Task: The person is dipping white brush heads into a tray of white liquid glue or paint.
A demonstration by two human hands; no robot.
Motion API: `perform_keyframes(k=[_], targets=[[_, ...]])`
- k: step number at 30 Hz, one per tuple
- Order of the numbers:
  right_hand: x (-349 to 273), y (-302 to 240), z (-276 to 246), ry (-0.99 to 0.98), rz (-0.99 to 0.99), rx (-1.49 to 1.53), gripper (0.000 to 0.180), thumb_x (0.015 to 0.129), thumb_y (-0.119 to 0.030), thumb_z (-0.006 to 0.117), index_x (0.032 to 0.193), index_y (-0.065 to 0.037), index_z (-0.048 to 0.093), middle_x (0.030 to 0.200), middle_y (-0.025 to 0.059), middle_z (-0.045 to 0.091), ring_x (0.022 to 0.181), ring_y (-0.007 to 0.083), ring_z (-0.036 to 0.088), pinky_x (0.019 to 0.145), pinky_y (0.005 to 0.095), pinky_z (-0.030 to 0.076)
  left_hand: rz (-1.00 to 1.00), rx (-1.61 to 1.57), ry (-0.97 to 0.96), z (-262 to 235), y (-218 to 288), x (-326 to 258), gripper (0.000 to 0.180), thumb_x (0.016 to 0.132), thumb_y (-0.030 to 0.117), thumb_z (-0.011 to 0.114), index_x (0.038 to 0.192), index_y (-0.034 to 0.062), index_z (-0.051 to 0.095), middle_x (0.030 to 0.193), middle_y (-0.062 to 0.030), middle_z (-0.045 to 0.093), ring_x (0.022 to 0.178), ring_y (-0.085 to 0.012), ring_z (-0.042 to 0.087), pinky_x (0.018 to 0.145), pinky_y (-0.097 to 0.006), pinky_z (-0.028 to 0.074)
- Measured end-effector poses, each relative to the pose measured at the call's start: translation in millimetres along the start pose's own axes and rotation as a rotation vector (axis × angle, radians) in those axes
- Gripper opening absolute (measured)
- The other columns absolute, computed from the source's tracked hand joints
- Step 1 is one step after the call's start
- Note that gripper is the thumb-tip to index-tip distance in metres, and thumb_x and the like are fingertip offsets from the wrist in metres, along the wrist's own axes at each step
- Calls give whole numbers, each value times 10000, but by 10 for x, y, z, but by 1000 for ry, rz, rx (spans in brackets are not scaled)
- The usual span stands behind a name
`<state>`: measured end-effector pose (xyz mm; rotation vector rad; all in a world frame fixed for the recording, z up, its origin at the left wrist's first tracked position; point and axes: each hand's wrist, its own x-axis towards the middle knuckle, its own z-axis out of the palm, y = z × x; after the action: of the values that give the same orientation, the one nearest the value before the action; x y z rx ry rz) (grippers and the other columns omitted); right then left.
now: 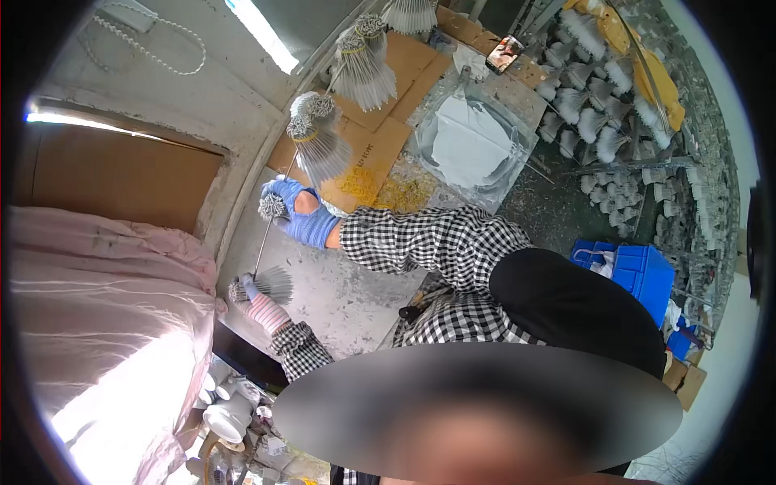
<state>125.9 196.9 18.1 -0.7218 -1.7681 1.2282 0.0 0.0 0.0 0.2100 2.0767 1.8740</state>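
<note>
My right hand (303,212), in a blue knitted glove with an opening over its back, is closed around a bundle of thin rods whose grey knobby heads (272,207) stick out beside the fingers. Most of that bundle is hidden by the glove. Lower down, my left hand (265,307), in a pink-and-white striped glove, grips another bundle of thin clear rods (275,284) just under its grey heads. A narrow metal bar (263,242) runs between the two hands. Beyond the right hand, a banded bundle (319,145) and a further one (365,73) stand along the same line.
Flattened cardboard (376,153) with yellow bits covers part of the grey worktop (339,303). A clear round tray (517,149) holds white sheet material. A phone (505,52) lies at the back. Many fanned bundles (598,97) and a blue crate (643,275) are at right; a pink curtain (105,275) hangs left.
</note>
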Motion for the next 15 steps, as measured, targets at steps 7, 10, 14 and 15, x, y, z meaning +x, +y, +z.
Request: perform_keyframes(k=[7,10,14,15], targets=[[-45,-30,-42,74,-140,58,226,735,-27,653,946,-40,573,890,148,574,841,328,562,768,389,472,122,604,-26,205,146,-424,477,934,321,589,1263,-1,468,1170,-158,597,1020,-258,594,875,-329,461],[-63,-42,-45,23,-53,89,219,735,-14,641,942,-42,576,884,144,572,833,321,558,770,391,468,148,558,-200,99,-17,-323,518,916,313,618,1281,-15,450,1157,-183,595,1019,-257,589,887,-345,460],[-158,-63,-148,-70,-20,59,250,759,-67,666,991,-38,574,960,143,591,918,322,589,829,376,485,236,646,-191,377,63,-535,473,906,240,635,1254,-35,470,1093,-184,610,998,-269,583,910,-352,452],[-151,-6,-91,-44,-98,11,252,763,-67,661,999,-42,574,954,139,598,918,315,594,826,374,488,306,651,-203,366,29,-486,454,902,222,641,1239,-39,483,1089,-184,607,998,-272,578,916,-351,448]])
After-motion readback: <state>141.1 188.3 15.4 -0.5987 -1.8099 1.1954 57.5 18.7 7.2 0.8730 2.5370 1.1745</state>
